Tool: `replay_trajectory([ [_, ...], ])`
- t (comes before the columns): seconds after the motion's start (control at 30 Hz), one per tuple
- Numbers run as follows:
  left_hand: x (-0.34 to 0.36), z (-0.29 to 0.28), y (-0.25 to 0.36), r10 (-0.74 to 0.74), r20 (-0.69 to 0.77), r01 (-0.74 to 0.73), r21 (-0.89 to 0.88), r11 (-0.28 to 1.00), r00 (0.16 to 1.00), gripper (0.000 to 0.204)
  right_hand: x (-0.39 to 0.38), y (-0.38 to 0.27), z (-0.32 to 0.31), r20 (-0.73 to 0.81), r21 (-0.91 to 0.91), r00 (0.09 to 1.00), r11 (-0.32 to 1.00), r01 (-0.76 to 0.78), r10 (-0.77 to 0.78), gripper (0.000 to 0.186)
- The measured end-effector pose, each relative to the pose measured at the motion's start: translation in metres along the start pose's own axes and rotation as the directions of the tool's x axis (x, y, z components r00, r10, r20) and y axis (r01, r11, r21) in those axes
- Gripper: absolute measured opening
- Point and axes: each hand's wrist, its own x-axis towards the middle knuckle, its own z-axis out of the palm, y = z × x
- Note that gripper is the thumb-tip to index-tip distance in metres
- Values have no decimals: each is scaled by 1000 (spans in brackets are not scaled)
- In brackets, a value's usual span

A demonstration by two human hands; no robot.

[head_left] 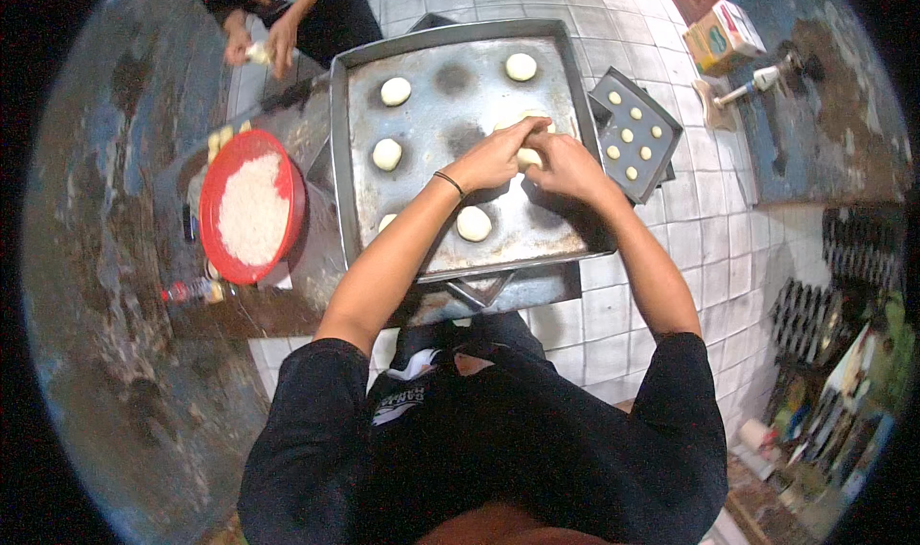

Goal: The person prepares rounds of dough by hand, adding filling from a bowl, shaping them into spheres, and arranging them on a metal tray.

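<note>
My left hand [496,158], with a dark band at its wrist, and my right hand [567,168] meet over the right part of a large metal baking tray [433,256]. Both are closed round a pale dough ball [528,156], which shows between the fingers. Just beyond them another pale dough piece is partly covered by my fingers. Round dough balls lie spaced out on the tray: one at the far right [521,67], one at the far left [395,91], one at mid-left [387,154] and one near the front [473,224]. My left forearm partly hides another.
Left of the tray stands a red bowl [295,200] of white shredded filling, with small dough pieces [218,141] behind it. Another person's hands [278,45] hold dough at the far left. A smaller tray [661,152] with several dough balls is at right, near a carton [721,39].
</note>
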Motion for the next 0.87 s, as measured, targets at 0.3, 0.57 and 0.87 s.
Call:
replay_trajectory([
  [0.3,-26,4,16,-113,-150,33,-457,889,982,39,-109,-36,-15,149,904,967,425,-49,-206,60],
  [0.57,-136,-58,111,-253,-441,-3,-503,864,861,53,-59,-191,57,-510,639,844,730,244,165,42],
  [0.87,-308,-188,74,-107,-952,-152,-156,976,287,46,50,-391,171,-630,641,757,666,382,172,31],
])
